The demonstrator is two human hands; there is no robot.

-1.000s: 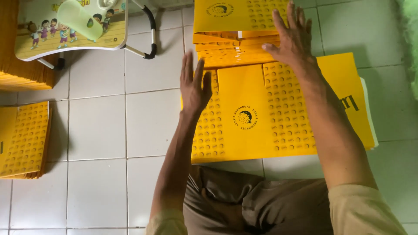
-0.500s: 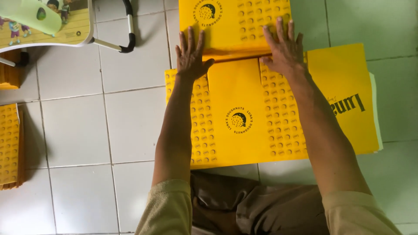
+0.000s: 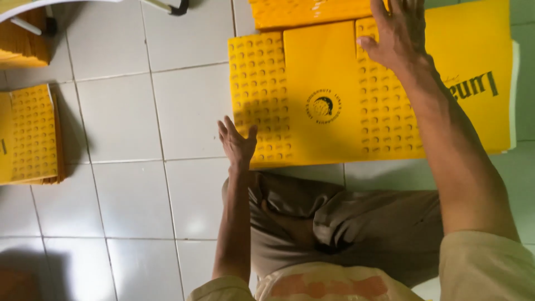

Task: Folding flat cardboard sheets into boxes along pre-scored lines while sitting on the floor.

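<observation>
Light was soft, even daylight, fairly bright w/ no hard glare. Floor tiles [image 3: 120, 117] showed a faint sheen. Soft shadows fell left of the flat yellow box [image 3: 317, 100] & side stack [image 3: 28, 134]. Bottom-left corner went dim. Slight motion blur overall; edges a bit stretched.

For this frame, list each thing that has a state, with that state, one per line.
Yellow cardboard sheet: flat on the floor tiles, printed side up.
Left hand: open, at the sheet's near left corner.
Right hand: open, pressing the sheet's far part.
Side stack of yellow sheets: flat, untouched.
</observation>
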